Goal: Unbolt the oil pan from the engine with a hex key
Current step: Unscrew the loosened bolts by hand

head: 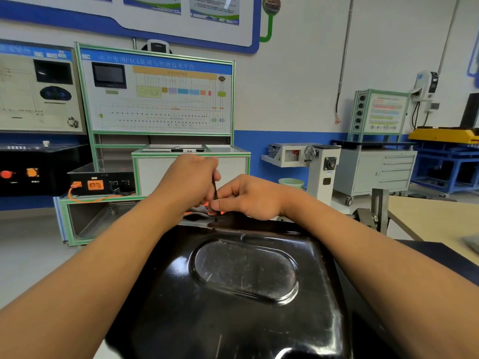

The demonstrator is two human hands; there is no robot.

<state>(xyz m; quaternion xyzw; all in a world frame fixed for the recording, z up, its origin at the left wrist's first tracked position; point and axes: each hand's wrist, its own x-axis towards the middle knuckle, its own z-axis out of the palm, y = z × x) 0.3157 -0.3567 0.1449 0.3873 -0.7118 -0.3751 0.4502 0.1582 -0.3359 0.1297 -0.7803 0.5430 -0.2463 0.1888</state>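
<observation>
A glossy black oil pan fills the lower middle of the head view, with an oval raised panel on its face. Both my hands meet at its far flange. My left hand grips the upper part of a thin dark hex key that stands nearly upright. My right hand pinches the key's lower end between thumb and fingers, just above the flange. The bolt under the key's tip is hidden by my fingers.
A wooden table lies to the right, with a grey metal stand bracket beside the pan. Behind stand a green-framed training bench, a black box with orange cables and a grey drawer cabinet.
</observation>
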